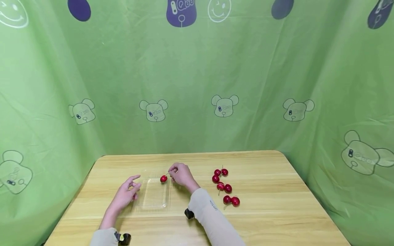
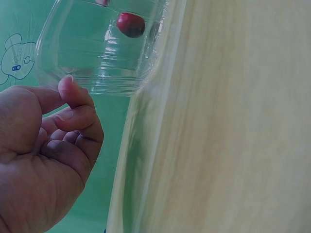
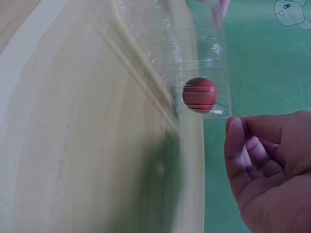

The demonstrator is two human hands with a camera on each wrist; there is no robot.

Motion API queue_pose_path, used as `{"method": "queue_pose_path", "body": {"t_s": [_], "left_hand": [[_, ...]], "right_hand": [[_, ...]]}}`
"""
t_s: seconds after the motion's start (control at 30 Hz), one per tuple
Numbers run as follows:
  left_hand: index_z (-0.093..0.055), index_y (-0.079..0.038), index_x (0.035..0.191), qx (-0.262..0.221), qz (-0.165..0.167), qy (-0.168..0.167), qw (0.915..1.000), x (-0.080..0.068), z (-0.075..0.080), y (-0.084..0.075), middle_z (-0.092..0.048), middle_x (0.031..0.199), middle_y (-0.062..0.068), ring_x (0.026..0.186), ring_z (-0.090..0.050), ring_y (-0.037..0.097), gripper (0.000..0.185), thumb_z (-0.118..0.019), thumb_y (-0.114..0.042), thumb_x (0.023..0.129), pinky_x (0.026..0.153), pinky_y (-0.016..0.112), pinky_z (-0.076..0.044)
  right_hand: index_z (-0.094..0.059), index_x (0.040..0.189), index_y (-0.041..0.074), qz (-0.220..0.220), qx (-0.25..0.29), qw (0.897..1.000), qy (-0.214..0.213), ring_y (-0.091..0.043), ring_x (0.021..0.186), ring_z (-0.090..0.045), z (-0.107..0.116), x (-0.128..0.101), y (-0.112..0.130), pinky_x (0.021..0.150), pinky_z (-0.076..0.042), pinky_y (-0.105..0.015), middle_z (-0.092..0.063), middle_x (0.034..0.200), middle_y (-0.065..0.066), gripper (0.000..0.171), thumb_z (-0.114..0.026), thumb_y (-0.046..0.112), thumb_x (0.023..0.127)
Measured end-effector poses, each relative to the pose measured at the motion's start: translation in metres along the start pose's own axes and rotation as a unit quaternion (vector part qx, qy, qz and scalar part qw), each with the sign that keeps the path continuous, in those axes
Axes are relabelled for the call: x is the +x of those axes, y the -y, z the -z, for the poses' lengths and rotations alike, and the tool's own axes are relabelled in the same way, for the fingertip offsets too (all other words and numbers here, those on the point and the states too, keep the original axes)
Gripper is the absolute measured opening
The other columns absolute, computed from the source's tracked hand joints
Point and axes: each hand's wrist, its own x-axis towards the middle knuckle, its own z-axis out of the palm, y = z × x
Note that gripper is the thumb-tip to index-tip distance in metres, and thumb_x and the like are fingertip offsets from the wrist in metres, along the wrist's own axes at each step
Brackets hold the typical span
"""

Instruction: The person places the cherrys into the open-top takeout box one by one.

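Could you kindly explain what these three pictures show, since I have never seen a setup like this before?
There is no machine: a person works with bare hands, wearing three cameras. The wide picture comes from the head; the two close ones come from each wrist. On the wooden table lies a clear plastic tray, with loose cherries to its right. The right hand pinches the stem of one cherry over the tray's far end. The left hand rests at the tray's left edge, fingers relaxed.
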Motion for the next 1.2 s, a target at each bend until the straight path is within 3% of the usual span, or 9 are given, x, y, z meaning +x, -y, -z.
{"method": "queue_pose_path", "body": {"t_s": [0.53,1.2], "left_hand": [[-0.040,-0.006,0.156,-0.004,-0.002,0.007,1.0000,-0.0024,-0.0014,0.0024,-0.062,0.105,0.018,0.065,-0.061,0.017,0.054,-0.058,-0.017,0.107,0.053,0.023,-0.048],[-0.040,-0.007,0.157,-0.007,0.004,0.005,1.0000,-0.0007,-0.0001,-0.0016,-0.061,0.106,0.020,0.064,-0.059,0.014,0.052,-0.056,-0.016,0.108,0.055,0.022,-0.049]], "right_hand": [[-0.071,0.101,0.003,0.000,-0.029,0.999,-0.015,-0.036,0.079,-0.075,-0.0035,-0.0012,-0.0063,0.056,-0.049,-0.020,-0.069,0.085,-0.009,0.004,-0.068,0.005,0.099],[-0.071,0.098,0.006,-0.002,-0.018,1.000,-0.018,-0.034,0.077,-0.074,-0.0010,0.0013,-0.0086,0.058,-0.052,-0.022,-0.065,0.081,-0.002,0.004,-0.069,0.010,0.099]]}}
